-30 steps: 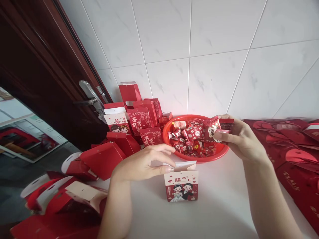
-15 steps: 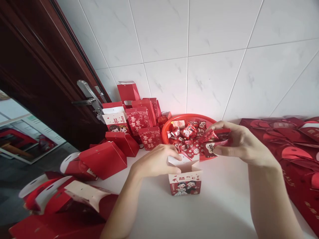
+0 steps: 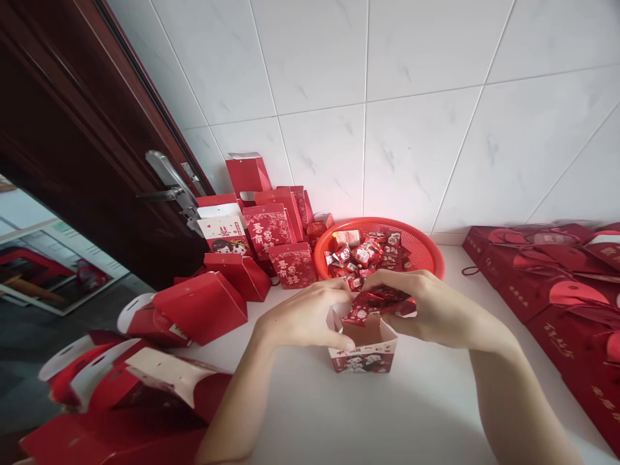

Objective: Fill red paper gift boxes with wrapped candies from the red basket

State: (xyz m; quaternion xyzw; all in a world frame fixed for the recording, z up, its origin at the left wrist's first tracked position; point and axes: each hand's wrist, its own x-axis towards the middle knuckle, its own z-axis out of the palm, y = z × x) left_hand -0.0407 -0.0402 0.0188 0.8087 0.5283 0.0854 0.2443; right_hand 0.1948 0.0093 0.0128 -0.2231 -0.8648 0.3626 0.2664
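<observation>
A small red-and-cream candy box (image 3: 363, 361) with a cartoon couple on its front stands open-topped on the white table. My left hand (image 3: 310, 316) grips its left side, thumb on the near rim and fingers behind the edge. Over the mouth of the box, my right hand (image 3: 416, 303) is closed around several red wrapped candies (image 3: 378, 300). One candy pokes out toward my left hand. Just behind, a round orange-red plastic basket (image 3: 426, 248) holds more wrapped candies (image 3: 365, 252); my right hand hides part of its near rim.
Red gift boxes (image 3: 290, 265) stand upright at the back left, and more folded boxes (image 3: 201, 310) lie along the left. Dark red boxes with ribbons (image 3: 547, 290) line the right side. A tiled wall (image 3: 320, 155) rises behind, and a dark door (image 3: 97, 129) stands at left.
My right hand has moved left and slightly down with the candies, from above the basket's right side to the box opening. My left hand stays on the box.
</observation>
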